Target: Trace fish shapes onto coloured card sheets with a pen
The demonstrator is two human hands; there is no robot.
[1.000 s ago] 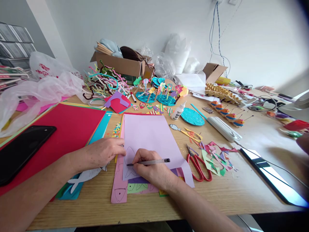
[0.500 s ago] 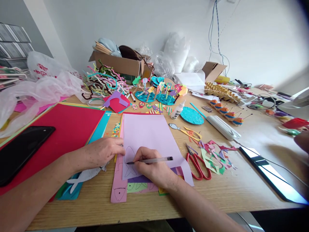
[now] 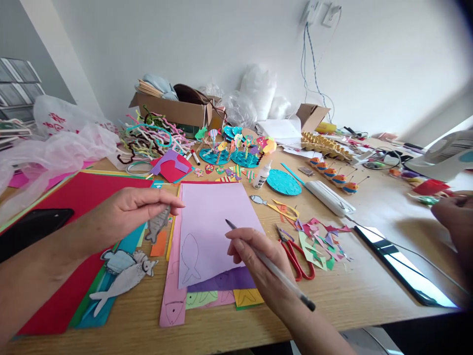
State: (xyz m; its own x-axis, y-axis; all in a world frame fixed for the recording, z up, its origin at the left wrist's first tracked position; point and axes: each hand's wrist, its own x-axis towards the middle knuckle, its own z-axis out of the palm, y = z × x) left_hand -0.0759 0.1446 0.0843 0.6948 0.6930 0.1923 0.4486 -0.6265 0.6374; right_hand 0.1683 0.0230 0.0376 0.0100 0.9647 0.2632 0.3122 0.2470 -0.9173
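Observation:
My left hand (image 3: 142, 209) is raised at the left edge of the lilac paper (image 3: 221, 212), its fingers closed on a grey paper fish cutout (image 3: 158, 226) that hangs below them. My right hand (image 3: 254, 254) grips a black-tipped pen (image 3: 275, 268) just above the paper, with the tip pointing up and left. A fish outline (image 3: 190, 256) is drawn at the lower left of the lilac sheet. Under it lie purple, pink, green and yellow sheets, some with fish drawn on them. White and grey fish cutouts (image 3: 120, 283) rest on coloured paper to the left.
Red-handled scissors (image 3: 301, 259) and paper scraps (image 3: 327, 241) lie to the right, near a phone (image 3: 402, 266). A glue bottle (image 3: 263, 175) stands behind, beside a blue disc (image 3: 284, 182). Another person's hand (image 3: 456, 217) is at the right edge. A dark phone (image 3: 40, 227) lies on red paper.
Both hands have lifted; the pen has left the outline and moved right and up. The left hand has drawn back left with the grey fish cutout, and the whole outline now shows.

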